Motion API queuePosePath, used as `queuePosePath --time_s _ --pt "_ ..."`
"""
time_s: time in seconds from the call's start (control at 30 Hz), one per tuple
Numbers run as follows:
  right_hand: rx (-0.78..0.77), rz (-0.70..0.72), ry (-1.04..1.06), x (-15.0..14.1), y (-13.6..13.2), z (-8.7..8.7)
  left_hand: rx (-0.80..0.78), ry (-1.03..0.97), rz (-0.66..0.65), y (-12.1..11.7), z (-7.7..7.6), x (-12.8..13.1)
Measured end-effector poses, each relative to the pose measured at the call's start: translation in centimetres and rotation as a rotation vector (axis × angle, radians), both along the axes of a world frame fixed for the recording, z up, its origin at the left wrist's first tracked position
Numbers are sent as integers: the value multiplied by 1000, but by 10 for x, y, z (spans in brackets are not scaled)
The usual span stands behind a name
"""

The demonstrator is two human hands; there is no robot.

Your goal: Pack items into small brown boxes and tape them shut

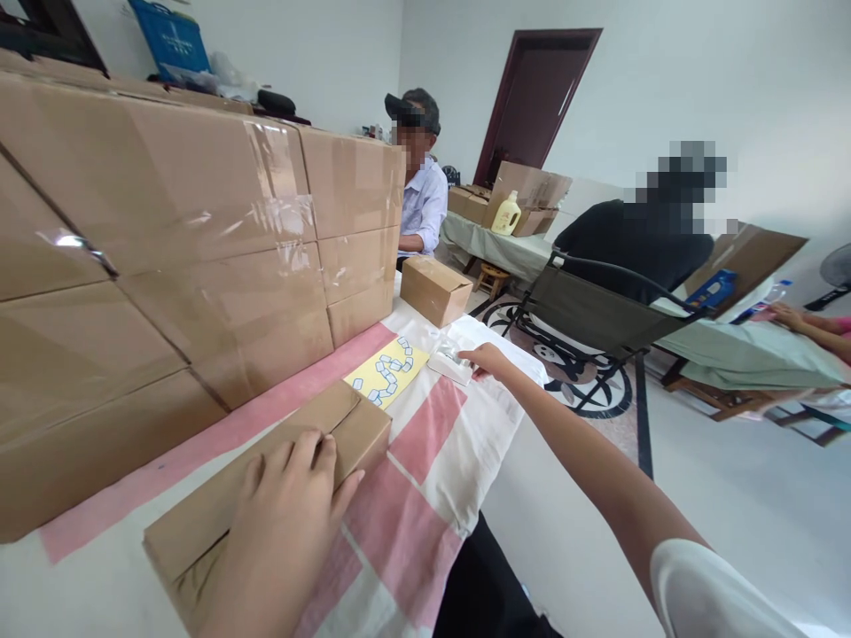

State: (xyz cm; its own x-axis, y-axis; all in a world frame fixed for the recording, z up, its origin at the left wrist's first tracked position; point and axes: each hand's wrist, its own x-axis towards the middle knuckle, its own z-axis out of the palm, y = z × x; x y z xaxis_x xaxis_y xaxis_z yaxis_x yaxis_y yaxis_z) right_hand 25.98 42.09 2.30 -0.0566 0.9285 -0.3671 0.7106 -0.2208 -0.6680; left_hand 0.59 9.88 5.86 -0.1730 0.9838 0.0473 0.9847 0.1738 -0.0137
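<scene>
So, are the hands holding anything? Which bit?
Left hand rests atop the brown box; right hand meets the white item at one end. I can't tell if either grips.

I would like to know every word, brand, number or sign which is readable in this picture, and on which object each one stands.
No text can be read with certainty.
Blue bag: pale lettering, too small and blurred.
Yellow bottle: any label is too small.
Blue package: markings too blurred.
Box under the left hand: no writing seen.
</scene>
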Motion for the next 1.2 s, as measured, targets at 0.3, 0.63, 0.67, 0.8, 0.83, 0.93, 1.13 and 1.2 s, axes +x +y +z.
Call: queuePosePath --time_s 0.3,0.63,0.67,0.8,0.83,0.93,1.13,1.2 --pt "-33 -29 212 7 2 -21 -2 8 22 -2 11 7" --pt "-129 65 477 27 12 -35 63 38 33 -1 8 13" --pt "-131 78 499 29 12 -37 74 49 32 -1 7 13" --pt "-150 116 568 37 16 -48 102 58 27 -1 4 12" --pt "-155 122 579 39 18 -50 106 57 27 -1 3 12" --pt "-178 146 601 42 26 -56 122 70 23 -2 3 12" --pt "-223 228 629 50 37 -62 141 103 5 -2 3 13" --pt "-239 256 631 52 38 -62 152 127 -2 -2 2 16"
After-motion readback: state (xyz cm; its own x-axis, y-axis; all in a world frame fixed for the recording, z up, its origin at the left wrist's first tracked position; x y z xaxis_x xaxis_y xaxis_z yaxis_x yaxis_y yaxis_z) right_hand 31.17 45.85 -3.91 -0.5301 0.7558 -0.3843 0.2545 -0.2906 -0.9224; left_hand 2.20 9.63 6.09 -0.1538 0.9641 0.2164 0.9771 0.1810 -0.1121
